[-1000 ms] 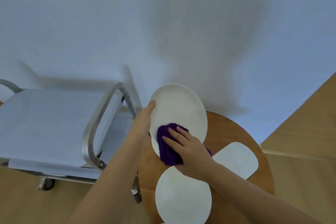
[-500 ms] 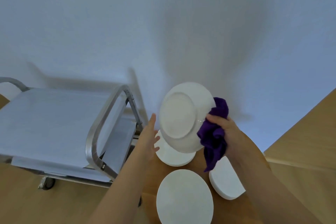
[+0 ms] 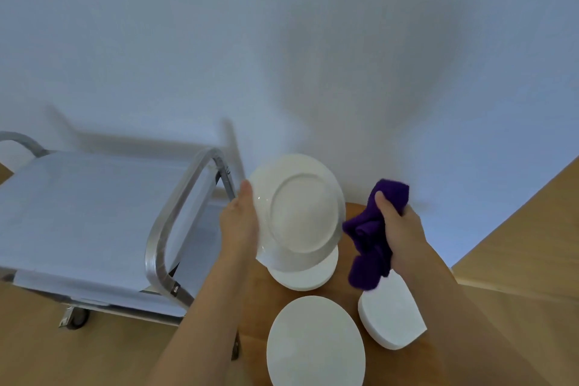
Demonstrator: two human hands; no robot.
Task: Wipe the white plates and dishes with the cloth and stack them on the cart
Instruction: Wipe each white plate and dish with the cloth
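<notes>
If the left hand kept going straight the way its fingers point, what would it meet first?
The left hand holds the raised plate by its left edge, fingers pointing up and away toward the wall. Nothing else shows in that line, so probably the wall, though depth is unclear.

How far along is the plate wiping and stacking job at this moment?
Done: nothing shows stacked on the cart. In hand: the left hand holds a plate upright, underside toward the camera; the right hand grips the cloth beside it. Left: three dishes lie on the table.
</notes>
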